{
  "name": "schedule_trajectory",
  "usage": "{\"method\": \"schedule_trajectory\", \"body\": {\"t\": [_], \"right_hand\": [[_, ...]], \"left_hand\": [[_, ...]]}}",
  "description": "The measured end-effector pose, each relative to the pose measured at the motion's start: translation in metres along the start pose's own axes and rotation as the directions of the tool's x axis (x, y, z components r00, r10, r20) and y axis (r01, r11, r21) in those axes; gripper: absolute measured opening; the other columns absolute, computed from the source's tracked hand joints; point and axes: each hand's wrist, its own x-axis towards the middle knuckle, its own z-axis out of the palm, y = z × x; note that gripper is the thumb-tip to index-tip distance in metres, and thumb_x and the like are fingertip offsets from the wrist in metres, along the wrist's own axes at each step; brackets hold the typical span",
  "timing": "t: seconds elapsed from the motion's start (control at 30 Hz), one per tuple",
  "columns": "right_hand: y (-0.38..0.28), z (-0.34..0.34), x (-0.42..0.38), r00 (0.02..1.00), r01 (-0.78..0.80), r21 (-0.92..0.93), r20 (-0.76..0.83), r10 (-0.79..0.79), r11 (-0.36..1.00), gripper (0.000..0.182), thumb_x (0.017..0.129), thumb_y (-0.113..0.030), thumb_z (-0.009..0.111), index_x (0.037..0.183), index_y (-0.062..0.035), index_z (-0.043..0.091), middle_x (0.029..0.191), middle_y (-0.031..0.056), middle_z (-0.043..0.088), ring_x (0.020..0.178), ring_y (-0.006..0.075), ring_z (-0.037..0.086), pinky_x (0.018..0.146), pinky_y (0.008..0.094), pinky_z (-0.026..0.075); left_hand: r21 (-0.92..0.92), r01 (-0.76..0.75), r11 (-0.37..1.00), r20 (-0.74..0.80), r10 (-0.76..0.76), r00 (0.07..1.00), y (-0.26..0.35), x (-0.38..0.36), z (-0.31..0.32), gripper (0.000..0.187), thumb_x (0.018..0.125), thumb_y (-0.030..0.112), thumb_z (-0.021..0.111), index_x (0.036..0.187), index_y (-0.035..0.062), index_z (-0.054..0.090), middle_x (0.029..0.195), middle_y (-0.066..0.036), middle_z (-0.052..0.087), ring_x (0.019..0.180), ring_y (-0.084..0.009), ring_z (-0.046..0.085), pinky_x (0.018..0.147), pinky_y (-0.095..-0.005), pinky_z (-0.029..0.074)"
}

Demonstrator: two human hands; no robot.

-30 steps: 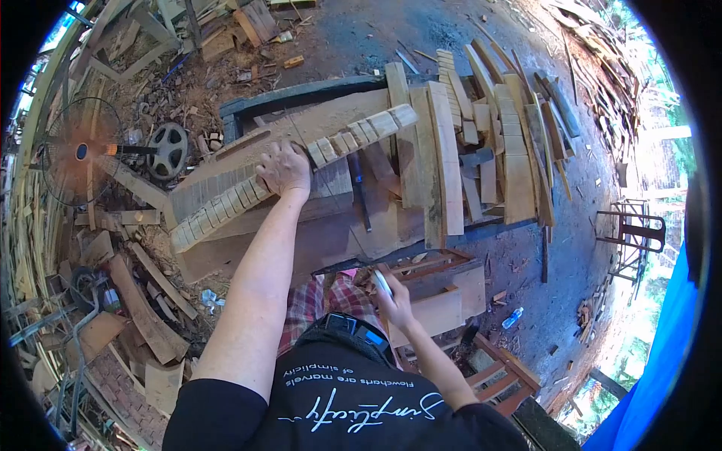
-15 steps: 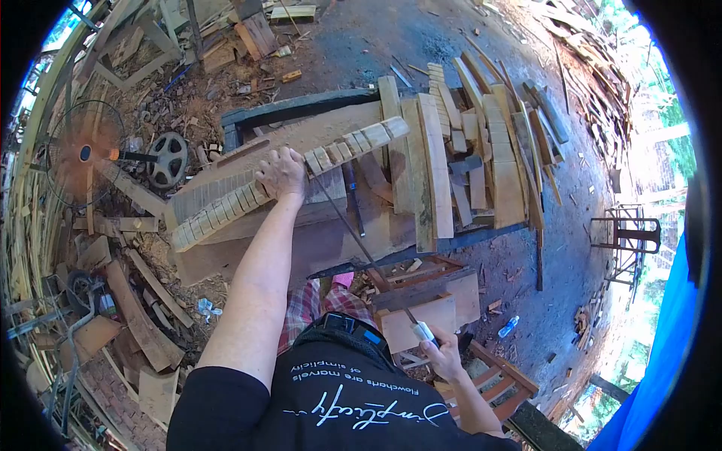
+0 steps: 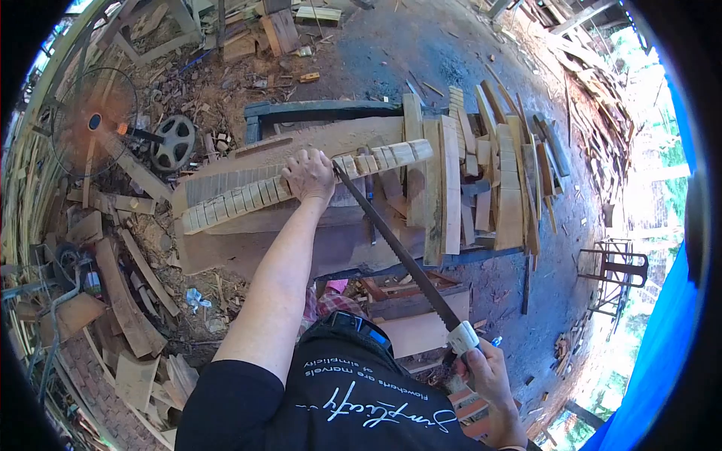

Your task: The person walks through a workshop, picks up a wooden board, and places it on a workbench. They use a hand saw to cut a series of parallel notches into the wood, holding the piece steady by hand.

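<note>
The left hand's (image 3: 310, 179) fingers curl over the notched beam (image 3: 248, 198), grasping it. The right hand's (image 3: 487, 373) fingers clench the saw's (image 3: 397, 249) handle, out past the bench's near edge. The far end of the blade meets the beam just beside the left hand. The beam slants over the bench (image 3: 323, 108), its right end reaching across a plank (image 3: 414, 199). Right of the stacked planks (image 3: 511, 199), bare floor (image 3: 555, 233) gives open room.
</note>
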Motion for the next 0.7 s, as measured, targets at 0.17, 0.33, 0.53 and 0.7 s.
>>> {"method": "schedule_trajectory", "body": {"t": [0.17,0.33,0.53,0.7], "right_hand": [[-0.02,-0.029,-0.034,0.995,0.034,0.101,-0.093,-0.025,0.994,0.058,0.086,-0.051,0.057,0.105,0.0036,0.056,0.067,0.0004,0.055,0.053,0.0059,0.05,0.046,0.0191,0.039],[0.008,-0.045,-0.031,0.944,0.202,0.155,-0.293,-0.15,0.967,0.07,0.078,-0.062,0.063,0.103,0.003,0.055,0.066,0.0007,0.055,0.051,0.0065,0.05,0.045,0.0196,0.039],[0.068,-0.014,0.045,0.91,0.266,0.157,-0.366,-0.194,0.951,0.025,0.089,-0.022,0.064,0.096,0.0005,0.057,0.066,0.0008,0.055,0.053,0.0064,0.05,0.049,0.0202,0.04],[0.093,0.026,0.102,0.894,0.3,0.204,-0.4,-0.2,0.932,0.015,0.091,-0.013,0.061,0.098,-0.0007,0.057,0.068,-0.0008,0.055,0.056,0.0051,0.05,0.049,0.0212,0.04]], "left_hand": [[-0.014,-0.013,1.0,-0.027,0.013,1.0,-0.002,-0.003,-0.001,0.026,0.091,0.03,0.045,0.088,0.0103,0.062,0.095,-0.01,0.061,0.092,-0.0313,0.055,0.081,-0.0475,0.038],[-0.036,-0.067,0.997,0.007,0.067,0.998,-0.003,-0.007,-0.006,0.039,0.09,0.045,0.046,0.095,0.0113,0.065,0.103,-0.011,0.059,0.099,-0.0322,0.053,0.086,-0.0508,0.035],[0.014,-0.166,0.986,0.061,0.165,0.984,-0.02,-0.009,-0.019,0.046,0.087,0.056,0.048,0.098,0.0141,0.065,0.105,-0.01,0.058,0.102,-0.0313,0.052,0.087,-0.0507,0.035],[0.052,-0.157,0.986,0.105,0.15,0.983,-0.073,-0.006,-0.029,0.038,0.087,0.051,0.05,0.089,0.0153,0.062,0.101,-0.007,0.059,0.101,-0.0291,0.053,0.084,-0.0485,0.036]]}}
